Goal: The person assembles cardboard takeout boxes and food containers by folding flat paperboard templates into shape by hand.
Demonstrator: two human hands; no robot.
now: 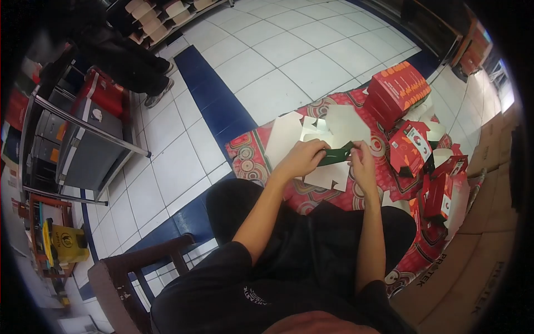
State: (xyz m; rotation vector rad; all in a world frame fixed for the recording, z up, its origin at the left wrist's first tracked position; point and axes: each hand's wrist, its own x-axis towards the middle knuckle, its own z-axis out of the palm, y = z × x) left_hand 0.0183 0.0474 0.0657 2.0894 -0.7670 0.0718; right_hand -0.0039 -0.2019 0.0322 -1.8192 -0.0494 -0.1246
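An unfolded cardboard box [283,136] lies before me on a red patterned cloth [247,156], its white inside facing up and its flaps spread. A dark green flap [335,156] of it runs between my two hands. My left hand [302,159] pinches the left end of that flap, fingers closed. At the flap's right end, my right hand [362,166] grips it between thumb and fingers.
To the right stand a red box [397,92] and several partly folded red cartons [411,147]. Large brown cartons [467,267] line the right side. At left are a metal-framed rack [83,125], a yellow bin [67,242] and a standing person's legs [136,67]. A wooden chair [130,273] is beside me.
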